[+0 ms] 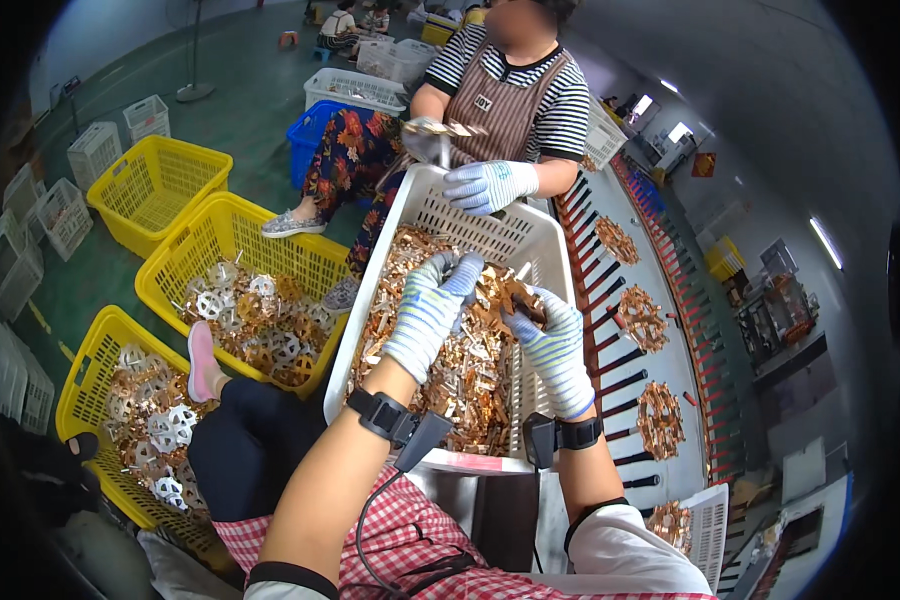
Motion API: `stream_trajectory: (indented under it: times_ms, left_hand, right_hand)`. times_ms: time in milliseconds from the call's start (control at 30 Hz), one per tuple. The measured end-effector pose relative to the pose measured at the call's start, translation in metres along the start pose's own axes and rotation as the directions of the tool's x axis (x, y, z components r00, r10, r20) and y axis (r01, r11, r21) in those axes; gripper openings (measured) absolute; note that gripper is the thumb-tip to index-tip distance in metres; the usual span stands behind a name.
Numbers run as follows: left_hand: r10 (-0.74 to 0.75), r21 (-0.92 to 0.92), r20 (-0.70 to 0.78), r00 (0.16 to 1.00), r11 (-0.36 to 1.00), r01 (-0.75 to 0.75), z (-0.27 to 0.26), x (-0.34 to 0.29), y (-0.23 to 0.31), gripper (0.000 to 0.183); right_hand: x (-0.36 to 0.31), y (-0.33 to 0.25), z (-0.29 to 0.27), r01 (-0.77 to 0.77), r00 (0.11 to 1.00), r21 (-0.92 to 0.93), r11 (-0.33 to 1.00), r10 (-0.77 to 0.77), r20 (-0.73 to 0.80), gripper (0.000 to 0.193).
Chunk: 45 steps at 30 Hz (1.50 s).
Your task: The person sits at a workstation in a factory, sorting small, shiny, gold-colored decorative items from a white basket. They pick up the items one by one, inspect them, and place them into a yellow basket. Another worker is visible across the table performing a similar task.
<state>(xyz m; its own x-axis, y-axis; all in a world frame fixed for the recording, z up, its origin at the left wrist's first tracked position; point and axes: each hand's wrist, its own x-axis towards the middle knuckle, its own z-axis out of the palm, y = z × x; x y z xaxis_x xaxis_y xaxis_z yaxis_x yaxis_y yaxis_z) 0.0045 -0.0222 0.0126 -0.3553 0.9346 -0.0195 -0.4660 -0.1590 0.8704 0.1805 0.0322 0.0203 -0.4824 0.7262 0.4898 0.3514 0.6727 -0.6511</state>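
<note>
Both my hands wear white gloves with blue stripes and work above a white plastic crate (pixel 345 365) full of small copper-coloured metal pieces (pixel 460 385). My left hand (pixel 435 310) has its fingers curled in against a cluster of copper-coloured metal parts (pixel 497 290); its fingertips are partly hidden. On the other side of that cluster, my right hand (pixel 557 350) is closed around its darker end, thumb and fingers bent. The cluster is held over the crate's right half, and its exact shape is hard to make out.
Opposite, a co-worker's gloved hand (pixel 490 187) rests on the crate's far rim. Yellow baskets (pixel 160 270) with flat metal discs (pixel 170 430) stand at left. Along the right runs a bench (pixel 685 370) with dark-handled rods and round copper-coloured assemblies (pixel 660 420).
</note>
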Motion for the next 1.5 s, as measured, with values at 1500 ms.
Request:
stream_trajectory:
  times_ms: [1500]
  left_hand:
    - [0.211,0.402,0.217,0.953,0.87,-0.284,-0.032,-0.047,0.013,0.053]
  right_hand:
    - [-0.023,-0.08,-0.023,-0.212,0.954,0.572,0.792,0.296,-0.056,0.043]
